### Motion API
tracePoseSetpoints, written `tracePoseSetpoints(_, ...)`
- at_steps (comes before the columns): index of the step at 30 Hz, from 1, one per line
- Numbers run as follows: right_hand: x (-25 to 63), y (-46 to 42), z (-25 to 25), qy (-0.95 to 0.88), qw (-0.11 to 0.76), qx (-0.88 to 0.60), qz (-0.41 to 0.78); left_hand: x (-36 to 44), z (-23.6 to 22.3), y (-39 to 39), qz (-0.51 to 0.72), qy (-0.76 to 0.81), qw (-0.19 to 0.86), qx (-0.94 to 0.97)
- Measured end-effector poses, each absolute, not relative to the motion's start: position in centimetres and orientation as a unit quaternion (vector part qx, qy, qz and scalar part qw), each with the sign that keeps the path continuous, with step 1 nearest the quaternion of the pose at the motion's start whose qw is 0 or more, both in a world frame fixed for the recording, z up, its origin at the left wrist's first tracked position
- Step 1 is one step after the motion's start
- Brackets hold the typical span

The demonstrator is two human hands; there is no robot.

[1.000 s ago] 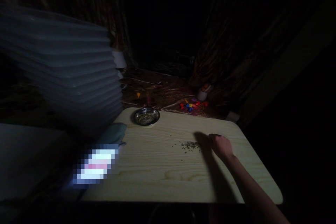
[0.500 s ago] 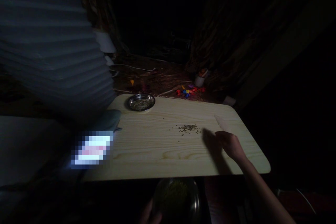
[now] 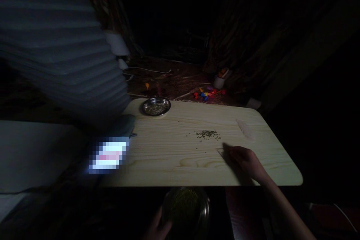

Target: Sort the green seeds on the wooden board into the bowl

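My right hand (image 3: 248, 162) hovers low over the right part of the pale wooden table (image 3: 168, 153), fingers pinched together; whatever is between them is too dark to make out. Left of it lies a loose scatter of small greenish beans (image 3: 208, 135). Beyond the hand is a whitish strip of fine grains (image 3: 245, 129). Below the table's near edge, my left hand (image 3: 158, 228) grips the left side of a round metal bowl (image 3: 206, 210). Greenish contents (image 3: 185, 200) fill the bowl, poorly lit.
A shallow metal dish (image 3: 156, 107) with pale bits in it stands at the table's far left. A bright blurred screen (image 3: 109, 155) and a dark cloth-like item (image 3: 123, 125) are at the left edge. Colourful small pieces (image 3: 208, 93) and a white cup (image 3: 219, 81) lie beyond.
My right hand has drawn back toward me, away from the whitish strip, which now shows more fully. My left hand stays at the bowl. The whole view has shifted slightly.
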State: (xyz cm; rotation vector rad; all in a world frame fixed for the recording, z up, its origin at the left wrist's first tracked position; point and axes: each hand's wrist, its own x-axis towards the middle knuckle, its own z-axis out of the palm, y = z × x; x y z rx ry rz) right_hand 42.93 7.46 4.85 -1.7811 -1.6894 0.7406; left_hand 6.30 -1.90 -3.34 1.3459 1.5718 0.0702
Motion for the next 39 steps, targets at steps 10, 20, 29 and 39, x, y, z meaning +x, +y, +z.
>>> tracePoseSetpoints(10, 34.3, 7.1, 6.4, -0.692, 0.254, -0.613, 0.285, 4.4, -3.2, 0.1, 0.104, 0.662, 0.534, 0.516)
tracePoseSetpoints(20, 35.0, 8.0, 6.6, -0.669, 0.286, -0.63, 0.272, 3.0, -3.0, -1.0, 0.092, 0.688, 0.49, 0.528)
tracePoseSetpoints(29, 34.7, 8.4, 6.9, -0.707, 0.256, -0.579, 0.315, 3.4, -2.3, -0.6, 0.12, 0.696, 0.504, 0.497)
tracePoseSetpoints(39, 37.3, 10.8, 6.2, -0.684, 0.259, -0.646, 0.218, 0.1, -6.0, -0.9, 0.191, 0.72, 0.43, 0.51)
